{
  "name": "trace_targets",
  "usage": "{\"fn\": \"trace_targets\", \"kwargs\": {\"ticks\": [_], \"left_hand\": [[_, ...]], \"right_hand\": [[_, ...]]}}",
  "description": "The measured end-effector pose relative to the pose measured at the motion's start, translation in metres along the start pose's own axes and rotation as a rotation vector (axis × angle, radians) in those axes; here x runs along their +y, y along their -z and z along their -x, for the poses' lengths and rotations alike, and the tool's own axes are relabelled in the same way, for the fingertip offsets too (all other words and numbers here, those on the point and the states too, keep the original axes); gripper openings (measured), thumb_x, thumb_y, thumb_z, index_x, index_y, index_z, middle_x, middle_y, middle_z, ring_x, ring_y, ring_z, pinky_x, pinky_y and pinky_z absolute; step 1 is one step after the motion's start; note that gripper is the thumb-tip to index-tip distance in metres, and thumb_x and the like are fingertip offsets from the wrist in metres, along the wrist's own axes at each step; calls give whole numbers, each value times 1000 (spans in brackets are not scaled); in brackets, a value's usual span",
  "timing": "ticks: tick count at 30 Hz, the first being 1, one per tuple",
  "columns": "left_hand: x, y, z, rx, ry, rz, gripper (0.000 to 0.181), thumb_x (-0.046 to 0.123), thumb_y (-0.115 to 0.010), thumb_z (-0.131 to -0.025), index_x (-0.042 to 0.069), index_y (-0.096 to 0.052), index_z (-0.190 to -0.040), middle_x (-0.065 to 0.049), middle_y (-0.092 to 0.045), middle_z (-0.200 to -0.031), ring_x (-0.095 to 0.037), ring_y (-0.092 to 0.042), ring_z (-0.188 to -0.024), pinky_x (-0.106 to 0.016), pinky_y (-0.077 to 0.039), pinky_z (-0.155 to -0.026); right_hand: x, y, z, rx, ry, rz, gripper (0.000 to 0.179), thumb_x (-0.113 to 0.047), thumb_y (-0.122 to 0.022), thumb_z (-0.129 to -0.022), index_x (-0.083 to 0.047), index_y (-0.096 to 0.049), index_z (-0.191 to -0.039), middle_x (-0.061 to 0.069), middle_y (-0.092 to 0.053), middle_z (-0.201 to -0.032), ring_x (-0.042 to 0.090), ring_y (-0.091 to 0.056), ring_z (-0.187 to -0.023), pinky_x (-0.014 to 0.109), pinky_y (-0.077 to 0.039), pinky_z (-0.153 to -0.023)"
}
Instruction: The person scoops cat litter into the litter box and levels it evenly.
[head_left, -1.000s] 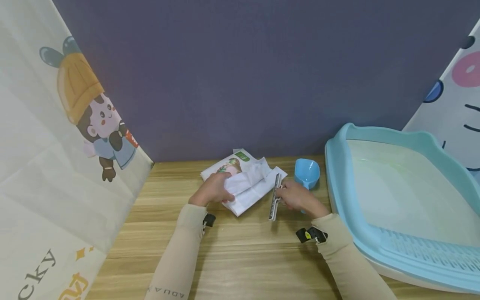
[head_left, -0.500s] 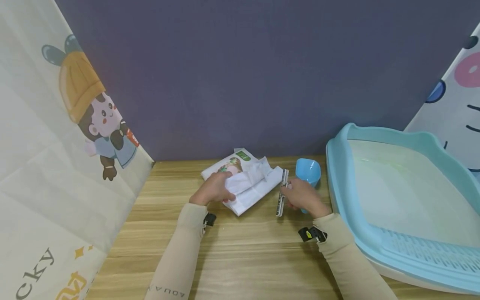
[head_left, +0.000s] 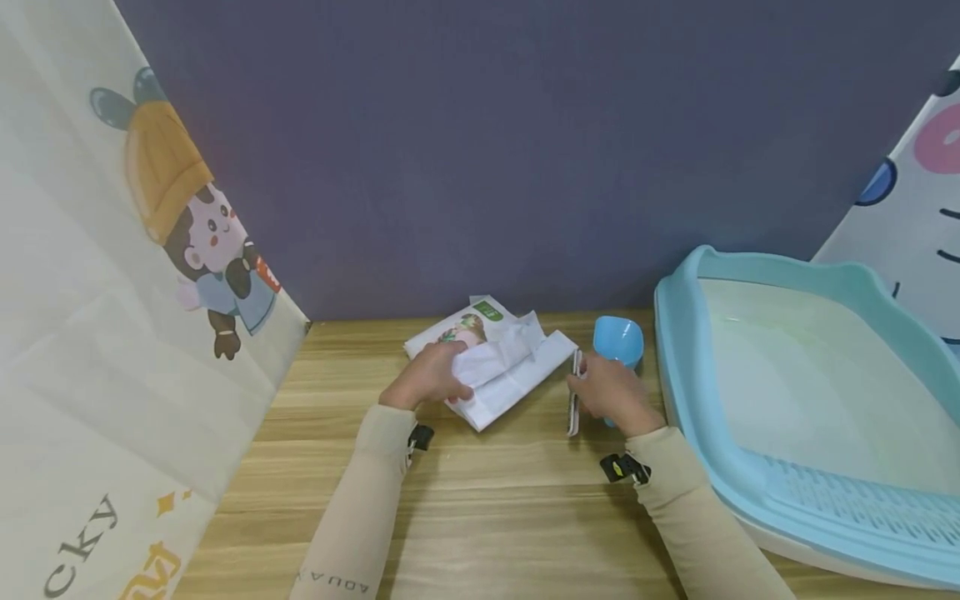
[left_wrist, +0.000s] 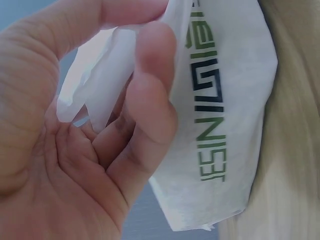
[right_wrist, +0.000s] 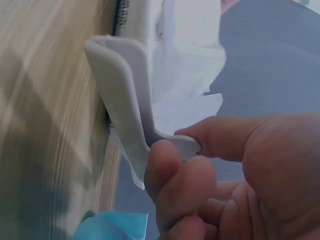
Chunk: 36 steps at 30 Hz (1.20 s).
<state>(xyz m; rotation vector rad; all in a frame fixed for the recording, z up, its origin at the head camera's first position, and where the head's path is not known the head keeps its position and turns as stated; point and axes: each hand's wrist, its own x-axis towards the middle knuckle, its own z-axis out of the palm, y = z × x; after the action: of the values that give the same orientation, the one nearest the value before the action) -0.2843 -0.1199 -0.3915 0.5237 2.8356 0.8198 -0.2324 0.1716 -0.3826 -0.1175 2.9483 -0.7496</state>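
Note:
A white printed bag (head_left: 491, 396) lies folded over near the back wall, with a picture and a green label on its far part. My left hand (head_left: 431, 375) pinches the bag's folded layer between thumb and fingers; green and dark lettering on the bag (left_wrist: 212, 100) shows in the left wrist view. Just right of the bag, my right hand (head_left: 611, 387) pinches a long white bag clip (head_left: 574, 404) by its small tab. Seen from the right wrist, the clip (right_wrist: 120, 90) stands on edge, its two long arms close together, in front of the bag.
A blue scoop (head_left: 618, 337) lies right behind my right hand, its handle partly hidden by that hand. The large light-blue litter box (head_left: 682, 358) takes up the right side of the wooden tabletop (head_left: 480, 517). A dark wall (head_left: 480, 167) rises behind the bag.
My right hand has shifted slightly right with the clip and turned it, so its dark toothed face no longer shows in the head view. My left hand keeps its grip on the bag.

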Motion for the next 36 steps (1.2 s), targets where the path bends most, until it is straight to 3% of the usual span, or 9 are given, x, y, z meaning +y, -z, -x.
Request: {"fn": "trace_targets", "kwargs": {"ticks": [7,9,11,13,15,22,36], "left_hand": [[9,6,2,18,-70,-10,55,11,-86,-72,9,-63,-121,-1,-69,-81,-11,-66,-56,-29,-53,-74],[12,7,2,27,-93,-19,56,11,-86,-71,10,-63,-123,0,-69,-84,-11,-66,-60,-28,-53,-71],[15,8,3,38,-113,-41,59,12,-86,-70,10,-63,-125,0,-70,-88,-11,-65,-67,-28,-53,-71],[17,9,4,50,-135,-65,63,14,-86,-70,11,-63,-129,0,-70,-94,-13,-63,-75,-28,-52,-73],[18,10,4,59,-151,-77,67,14,-86,-69,11,-63,-132,0,-70,-100,-15,-62,-81,-29,-52,-76],[21,11,7,73,-176,-104,70,16,-85,-68,10,-62,-134,-1,-71,-109,-18,-60,-88,-35,-51,-85],[22,13,10,67,-173,-115,70,14,-86,-70,9,-62,-135,-5,-72,-118,-20,-63,-96,-38,-53,-92]], "right_hand": [[7,-5,-1,33,16,52,26,-24,-56,-99,-4,-62,-115,4,-63,-68,19,-57,-58,32,-42,-53],[8,-7,-1,49,21,64,21,-22,-56,-97,-5,-63,-107,3,-58,-66,19,-53,-58,32,-39,-52],[9,-8,-2,63,28,67,15,-19,-57,-96,-7,-60,-88,0,-50,-61,17,-46,-55,30,-35,-50],[10,-8,-2,69,23,63,26,-18,-58,-96,-13,-49,-72,-2,-42,-56,15,-40,-52,29,-31,-48],[11,-9,-2,74,15,61,33,-17,-58,-95,-15,-44,-65,-3,-40,-54,15,-39,-51,29,-31,-48],[12,-10,-8,94,7,125,28,-11,-45,-101,-9,-57,-76,10,-59,-72,25,-55,-63,37,-44,-54],[11,-12,-6,47,12,158,27,-8,-44,-98,-7,-59,-74,12,-58,-73,25,-53,-62,39,-45,-54]]}}
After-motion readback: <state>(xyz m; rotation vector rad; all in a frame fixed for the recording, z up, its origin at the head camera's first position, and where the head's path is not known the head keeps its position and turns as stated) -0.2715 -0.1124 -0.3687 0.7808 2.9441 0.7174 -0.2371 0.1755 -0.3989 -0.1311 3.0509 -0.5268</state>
